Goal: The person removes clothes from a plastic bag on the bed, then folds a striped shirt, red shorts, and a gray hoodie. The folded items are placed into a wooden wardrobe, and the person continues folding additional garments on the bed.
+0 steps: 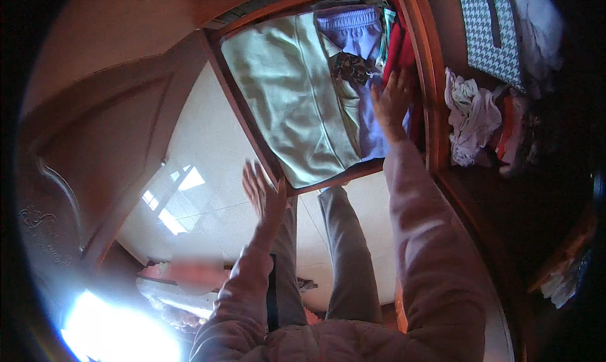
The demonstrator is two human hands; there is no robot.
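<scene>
A wooden drawer (246, 111) is pulled out and holds folded clothes. A pale green garment (284, 92) covers its left part, beside a lavender garment with a gathered elastic waistband (348, 19). A small camouflage-patterned cloth item (351, 68) lies across the two. Red fabric (400, 45) runs along the right side. My right hand (393, 99) rests on the lavender and red fabric, fingers spread, with nothing seen in its grip. My left hand (260, 189) is at the drawer's front left corner, fingers extended and apart along the outer side.
To the right, wardrobe shelves hold a houndstooth item (494, 35) and crumpled pale clothes (473, 118). A carved wooden door (109, 139) stands on the left. Glossy floor tiles (203, 149) lie below the drawer, and my legs are close to its front edge.
</scene>
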